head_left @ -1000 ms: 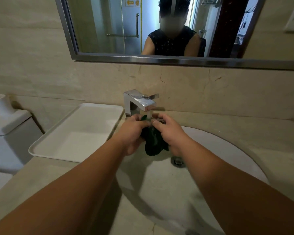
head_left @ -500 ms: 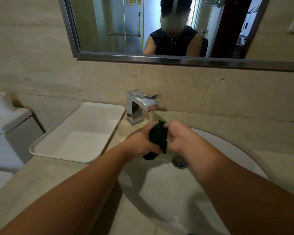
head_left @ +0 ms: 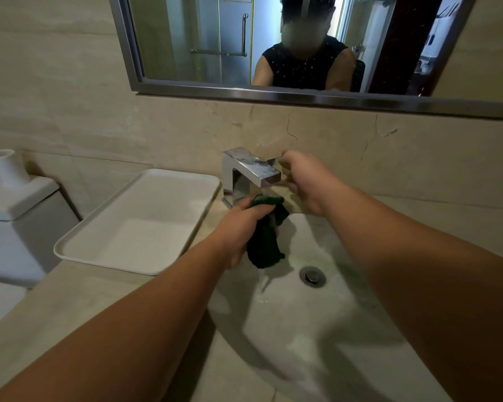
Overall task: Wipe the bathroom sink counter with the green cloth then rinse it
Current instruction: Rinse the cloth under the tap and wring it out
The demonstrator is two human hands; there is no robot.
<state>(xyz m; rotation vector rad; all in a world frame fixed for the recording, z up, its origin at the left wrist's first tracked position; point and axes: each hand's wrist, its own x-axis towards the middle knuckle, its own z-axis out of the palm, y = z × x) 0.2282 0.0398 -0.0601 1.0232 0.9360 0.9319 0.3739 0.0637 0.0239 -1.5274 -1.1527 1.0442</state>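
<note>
The dark green cloth (head_left: 266, 242) hangs bunched over the white sink basin (head_left: 317, 329), just under the spout of the square chrome faucet (head_left: 250, 169). My left hand (head_left: 241, 230) is closed around the cloth's upper part. My right hand (head_left: 305, 181) is up at the faucet's right side, fingers pinched on its handle lever (head_left: 275, 161). The drain (head_left: 312, 275) lies below and to the right of the cloth. The beige stone counter (head_left: 70, 309) surrounds the basin.
A white rectangular tray (head_left: 140, 224) sits on the counter left of the faucet. A white toilet tank (head_left: 15, 213) with a small white cup on it stands at far left. A framed mirror (head_left: 273, 94) hangs on the wall above.
My right hand let go of the cloth and rose to the faucet handle. My left hand now holds the cloth alone under the spout.
</note>
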